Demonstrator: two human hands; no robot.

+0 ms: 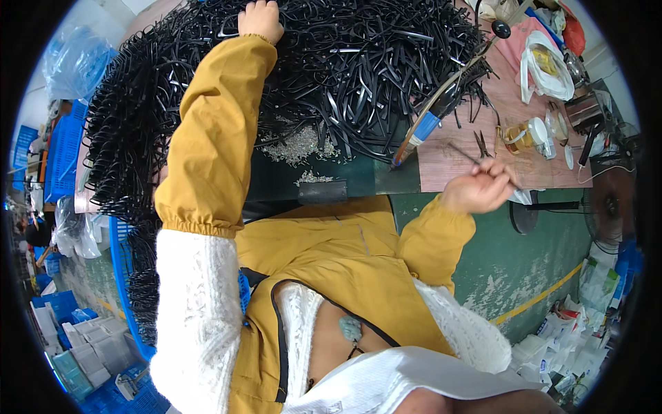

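Note:
A large heap of black eyeglass frames and temples covers the far part of the table. My left hand reaches over its far side, near the top edge of the view. The fingers there are curled down into the black pieces, and what they grip is hidden. My right hand is raised at the table's near edge, to the right of the heap. Its fingers are closed round a thin, dark, rod-shaped tool that points up and left. Small silvery bits lie in front of the heap.
A blue-handled brush-like tool leans by the heap. Small pliers, a lidded jar and a white bag are on the table's right. A fan stands beyond its right edge. Blue crates are at the left.

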